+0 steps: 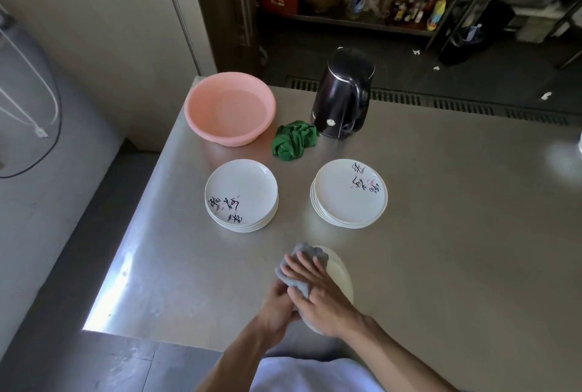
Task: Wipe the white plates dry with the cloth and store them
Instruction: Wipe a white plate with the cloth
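One round white plate [341,275], left grip [277,306] seemingly clamped on it, right grip [321,295] spread flat on crumpled grey cloth [310,253].

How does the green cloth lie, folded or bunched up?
Bunched up: the green cloth lies in a creased heap on the table beside the black kettle.

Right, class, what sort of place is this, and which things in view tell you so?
Probably the back kitchen of a restaurant or canteen: a stainless steel worktable, two stacks of matching white plates, and metal shelving crowded with bottles beside a floor drain grate.
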A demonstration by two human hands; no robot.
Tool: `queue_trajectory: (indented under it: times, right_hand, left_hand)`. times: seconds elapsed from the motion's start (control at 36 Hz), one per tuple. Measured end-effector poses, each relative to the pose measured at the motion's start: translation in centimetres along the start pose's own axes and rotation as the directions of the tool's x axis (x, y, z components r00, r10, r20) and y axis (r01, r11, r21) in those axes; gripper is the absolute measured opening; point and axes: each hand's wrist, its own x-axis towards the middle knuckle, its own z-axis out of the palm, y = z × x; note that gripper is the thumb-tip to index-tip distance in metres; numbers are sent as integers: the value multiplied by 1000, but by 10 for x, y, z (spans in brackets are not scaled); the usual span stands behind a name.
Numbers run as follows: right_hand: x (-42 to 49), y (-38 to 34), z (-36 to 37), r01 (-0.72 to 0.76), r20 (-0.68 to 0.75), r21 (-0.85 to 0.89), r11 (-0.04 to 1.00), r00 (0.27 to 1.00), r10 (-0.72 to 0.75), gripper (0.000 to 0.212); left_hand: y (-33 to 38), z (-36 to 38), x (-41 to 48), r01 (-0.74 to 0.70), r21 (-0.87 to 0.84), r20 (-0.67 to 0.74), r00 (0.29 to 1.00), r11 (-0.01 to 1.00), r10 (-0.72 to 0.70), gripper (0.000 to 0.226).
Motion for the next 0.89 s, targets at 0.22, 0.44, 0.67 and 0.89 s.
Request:
queue_trajectory:
  times: [0.22, 0.44, 0.67, 0.89]
  right_hand:
    - [16, 22, -6, -608, -39, 247, 754, 772, 635, 56]
    - [-13, 21, 1, -28, -62, 30, 999, 998, 30, 54]
    - [9, 22, -17, -541, -95, 576, 612, 700, 708, 50]
    - [-4, 4, -3, -6, -88, 154, 988, 996, 20, 51]
  left_hand:
    - [7, 1, -2, 5, 28, 53, 999, 1000, -7, 25]
    - [2, 2, -3, -40, 72, 28, 999, 997, 38, 24]
    - [4, -4, 4, -60, -49, -78, 995, 997, 56, 16]
    - [10, -10, 6, -90, 89, 20, 996, 992, 88, 26]
